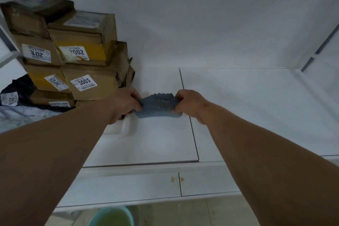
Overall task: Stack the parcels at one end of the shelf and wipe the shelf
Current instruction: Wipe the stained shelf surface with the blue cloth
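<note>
Below, pale-green plastic basin point(111, 216); above, left hand point(126, 103) and right hand point(189, 102) gripping blue-grey knobbly cloth point(157, 106) on white shelf point(247, 101), just beside stacked brown cardboard parcels point(73, 57); leftward wipe risks toppling them.

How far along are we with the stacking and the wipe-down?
Stacking looks done: the parcels are piled at the left end of the shelf. In hand: the left hand and right hand grip a blue cloth beside the pile. How much is wiped can't be told.
</note>
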Demonstrator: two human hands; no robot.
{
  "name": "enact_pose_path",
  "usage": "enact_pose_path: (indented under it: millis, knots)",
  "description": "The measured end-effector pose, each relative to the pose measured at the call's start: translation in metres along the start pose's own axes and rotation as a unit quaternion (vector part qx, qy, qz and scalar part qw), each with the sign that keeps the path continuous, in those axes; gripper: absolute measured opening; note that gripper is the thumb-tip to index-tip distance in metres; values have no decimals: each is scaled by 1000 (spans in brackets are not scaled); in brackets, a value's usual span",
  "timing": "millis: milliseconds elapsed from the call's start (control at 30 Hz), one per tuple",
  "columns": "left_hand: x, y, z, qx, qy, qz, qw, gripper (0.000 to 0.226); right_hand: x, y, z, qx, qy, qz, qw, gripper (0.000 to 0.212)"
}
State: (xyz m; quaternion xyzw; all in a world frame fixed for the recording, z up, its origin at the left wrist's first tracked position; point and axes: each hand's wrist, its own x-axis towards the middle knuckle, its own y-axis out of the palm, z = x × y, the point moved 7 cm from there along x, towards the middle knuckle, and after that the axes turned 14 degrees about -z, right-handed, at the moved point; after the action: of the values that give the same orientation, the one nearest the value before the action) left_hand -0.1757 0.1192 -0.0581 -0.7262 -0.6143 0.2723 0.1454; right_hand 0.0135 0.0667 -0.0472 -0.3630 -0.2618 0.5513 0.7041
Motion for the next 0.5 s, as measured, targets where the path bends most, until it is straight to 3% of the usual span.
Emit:
enact_pose_path:
  millis: [100,200,267,500]
  knots:
    - [-8,11,11,92,23,59,994,25,-18,13,-3,-62,-3,81,995,30]
    - [-24,34,42,188,1,141,972,27,-41,45,-22,-140,4,210,968,37]
    - [-31,46,58,219,-9,167,961,28,-49,63,-37,-143,27,252,957,40]
    - [-8,47,61,151,-12,89,984,40,-33,67,-53,-76,111,194,972,40]
